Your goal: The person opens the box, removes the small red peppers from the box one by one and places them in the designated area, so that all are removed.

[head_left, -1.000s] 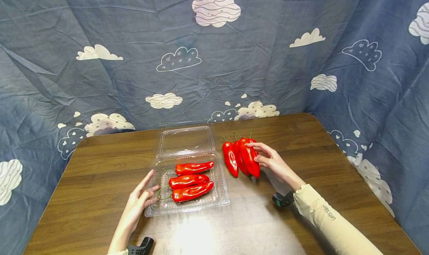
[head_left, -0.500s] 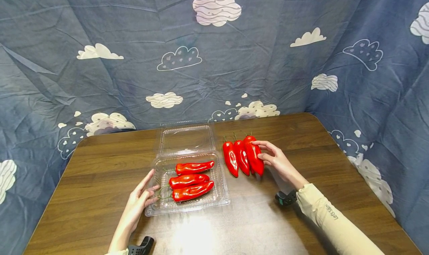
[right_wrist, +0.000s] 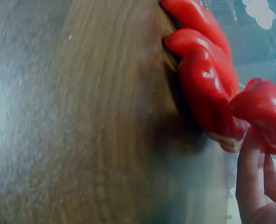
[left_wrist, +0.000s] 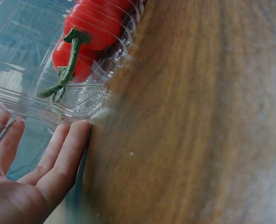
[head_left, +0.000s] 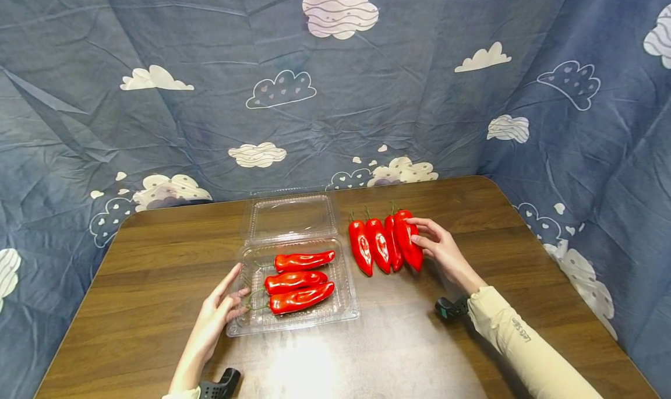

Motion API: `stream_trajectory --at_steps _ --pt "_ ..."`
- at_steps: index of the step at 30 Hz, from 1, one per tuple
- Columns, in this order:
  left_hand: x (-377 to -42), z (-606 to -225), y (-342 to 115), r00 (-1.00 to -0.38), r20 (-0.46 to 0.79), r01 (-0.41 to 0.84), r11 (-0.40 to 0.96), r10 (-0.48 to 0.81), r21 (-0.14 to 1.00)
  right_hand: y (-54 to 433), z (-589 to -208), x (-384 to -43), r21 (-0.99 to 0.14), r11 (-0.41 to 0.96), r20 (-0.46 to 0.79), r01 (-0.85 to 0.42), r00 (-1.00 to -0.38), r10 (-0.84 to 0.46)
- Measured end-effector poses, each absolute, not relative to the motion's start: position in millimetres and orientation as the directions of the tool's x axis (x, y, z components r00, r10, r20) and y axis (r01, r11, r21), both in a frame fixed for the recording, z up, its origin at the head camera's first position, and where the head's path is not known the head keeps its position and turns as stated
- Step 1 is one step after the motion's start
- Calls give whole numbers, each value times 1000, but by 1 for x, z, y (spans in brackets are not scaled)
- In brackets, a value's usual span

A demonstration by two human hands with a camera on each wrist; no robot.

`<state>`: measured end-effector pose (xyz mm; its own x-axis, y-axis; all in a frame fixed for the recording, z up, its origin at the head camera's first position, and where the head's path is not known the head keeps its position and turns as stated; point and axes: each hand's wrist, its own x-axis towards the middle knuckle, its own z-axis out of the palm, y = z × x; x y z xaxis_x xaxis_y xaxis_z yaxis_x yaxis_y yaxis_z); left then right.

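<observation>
Red pepper [head_left: 407, 240] in right hand [head_left: 443, 251]

The head view was bright and mostly sharp, with light seemingly falling from overhead. A white glare burned out the near middle of the worktop [head_left: 398, 352], greying the wood grain around it. Crisp highlights shone on the red peppers [head_left: 302, 299] and along the rim of the clear container [head_left: 293, 325]. A soft shadow lay beneath the pale sleeve [head_left: 519, 341], and creases gently shaded the blue backdrop [head_left: 209, 125]. Both wrist views were dimmer, softer and bluish, their wood grain smeared. In the right one, glare touched the left edge and dark shadow pooled beside the peppers.
</observation>
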<state>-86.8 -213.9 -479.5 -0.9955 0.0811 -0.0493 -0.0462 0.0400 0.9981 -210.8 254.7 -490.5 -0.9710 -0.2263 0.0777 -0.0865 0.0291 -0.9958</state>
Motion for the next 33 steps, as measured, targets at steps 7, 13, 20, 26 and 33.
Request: stream_trajectory --at_steps 7,13,20,26,33 --pt "-87 -480 -214 -996 -44 -41 39 78 998 248 -470 -199 -993 101 40 -55 -989 -144" --pt "-86 -480 -214 -996 -47 -44 37 77 998 253 -473 -200 -993 114 1 -13 -995 -101" --pt "-87 -480 -214 -996 -32 -29 33 83 999 256 -474 -201 -988 149 -43 29 -995 -89" --pt "-87 -481 -214 -996 -16 -13 28 91 1000 254 -475 -204 -982 189 -50 32 -995 -88" --pt "-87 -482 -214 -996 -10 -8 28 89 1000 252 -477 -206 -973 231 -32 1 -991 -131"
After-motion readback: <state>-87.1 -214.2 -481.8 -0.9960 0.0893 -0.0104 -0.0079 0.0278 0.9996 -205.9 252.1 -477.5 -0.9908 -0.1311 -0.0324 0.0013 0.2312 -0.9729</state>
